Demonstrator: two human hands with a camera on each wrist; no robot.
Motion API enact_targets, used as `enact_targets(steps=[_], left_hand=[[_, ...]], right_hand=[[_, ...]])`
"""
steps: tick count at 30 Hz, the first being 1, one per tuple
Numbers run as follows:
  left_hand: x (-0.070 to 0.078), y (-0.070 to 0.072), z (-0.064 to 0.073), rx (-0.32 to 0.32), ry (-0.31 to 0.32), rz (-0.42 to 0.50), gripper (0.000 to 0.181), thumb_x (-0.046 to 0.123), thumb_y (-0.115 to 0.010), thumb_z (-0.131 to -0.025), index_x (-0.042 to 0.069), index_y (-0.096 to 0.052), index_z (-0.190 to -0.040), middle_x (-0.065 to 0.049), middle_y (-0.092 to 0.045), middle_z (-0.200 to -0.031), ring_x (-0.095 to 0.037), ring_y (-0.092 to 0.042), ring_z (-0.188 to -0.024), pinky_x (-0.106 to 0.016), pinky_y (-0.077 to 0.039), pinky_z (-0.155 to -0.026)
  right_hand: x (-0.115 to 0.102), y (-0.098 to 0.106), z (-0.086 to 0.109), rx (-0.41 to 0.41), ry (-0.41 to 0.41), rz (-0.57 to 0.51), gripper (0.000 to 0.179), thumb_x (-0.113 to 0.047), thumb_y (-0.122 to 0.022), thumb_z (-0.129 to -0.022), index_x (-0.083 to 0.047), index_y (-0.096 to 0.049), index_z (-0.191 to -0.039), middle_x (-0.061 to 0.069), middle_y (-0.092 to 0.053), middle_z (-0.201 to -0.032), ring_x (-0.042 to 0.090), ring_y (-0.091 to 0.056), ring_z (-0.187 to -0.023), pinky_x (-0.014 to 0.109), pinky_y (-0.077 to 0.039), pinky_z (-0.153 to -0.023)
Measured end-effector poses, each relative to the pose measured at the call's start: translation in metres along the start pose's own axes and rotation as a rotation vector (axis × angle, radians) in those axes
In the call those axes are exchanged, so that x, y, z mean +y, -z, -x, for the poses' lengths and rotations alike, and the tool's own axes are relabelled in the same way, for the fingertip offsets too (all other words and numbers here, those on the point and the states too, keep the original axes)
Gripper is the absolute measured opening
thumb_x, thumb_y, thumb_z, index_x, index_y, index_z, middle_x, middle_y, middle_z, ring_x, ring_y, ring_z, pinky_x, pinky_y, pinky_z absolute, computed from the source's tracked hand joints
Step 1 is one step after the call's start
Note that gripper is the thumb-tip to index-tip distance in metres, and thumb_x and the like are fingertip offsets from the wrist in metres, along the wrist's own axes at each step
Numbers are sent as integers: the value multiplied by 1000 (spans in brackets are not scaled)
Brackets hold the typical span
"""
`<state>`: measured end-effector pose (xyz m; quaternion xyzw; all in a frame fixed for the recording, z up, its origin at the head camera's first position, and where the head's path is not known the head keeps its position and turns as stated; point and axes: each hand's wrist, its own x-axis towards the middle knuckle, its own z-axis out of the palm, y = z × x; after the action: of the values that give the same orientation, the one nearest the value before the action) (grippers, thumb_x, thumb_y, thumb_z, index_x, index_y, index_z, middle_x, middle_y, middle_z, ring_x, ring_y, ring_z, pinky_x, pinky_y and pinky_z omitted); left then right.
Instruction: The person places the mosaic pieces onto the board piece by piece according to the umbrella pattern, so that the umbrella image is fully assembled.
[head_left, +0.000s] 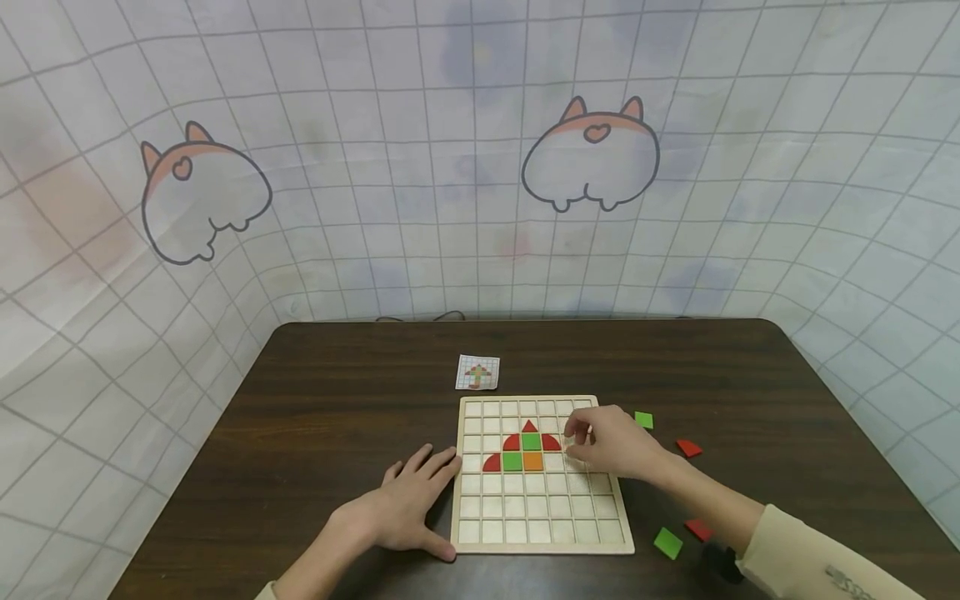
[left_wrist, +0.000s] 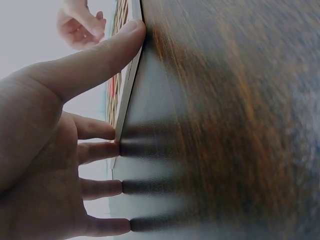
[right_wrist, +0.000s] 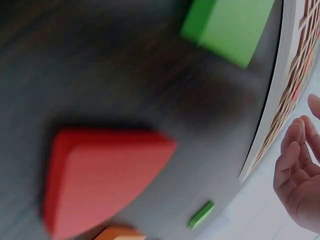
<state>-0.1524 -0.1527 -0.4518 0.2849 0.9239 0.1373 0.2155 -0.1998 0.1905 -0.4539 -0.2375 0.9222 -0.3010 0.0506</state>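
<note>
Board [head_left: 514, 506] on dark table [head_left: 337, 400], gridded backdrop [head_left: 405, 183]

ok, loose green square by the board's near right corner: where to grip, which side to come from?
Probably pinch two opposite side edges, coming from above with the right hand: the green square lies flat on the table, and its visible thickness gives fingertips side faces to press.

Red piece [right_wrist: 102, 182] near green block [right_wrist: 232, 30]
</note>
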Motion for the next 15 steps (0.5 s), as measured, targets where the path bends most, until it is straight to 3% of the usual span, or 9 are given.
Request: enact_targets(steps=[8,15], left_hand=[[0,0,0,-1,-1,9,116,62,-84,-76,8,-29,-162,-10,-21,-168,-44,-13,-153,-75,-22,-107],[1,1,1,10,-7,17,116,62,-84,-76,8,-29,-162,-10,-21,-168,-44,-12,-153,-75,-22,-107]], right_hand=[[23,20,9,37,-19,-36,13,-11,-78,-90,-7,-70,-99,-7,-59,-78,10,-52,-67,29,-46,-60],[43,36,18,62,-84,-38,15,-13,-78,-92,-5,-71,-103,-3,-60,-84,15,-54,-71,30,-46,-60]])
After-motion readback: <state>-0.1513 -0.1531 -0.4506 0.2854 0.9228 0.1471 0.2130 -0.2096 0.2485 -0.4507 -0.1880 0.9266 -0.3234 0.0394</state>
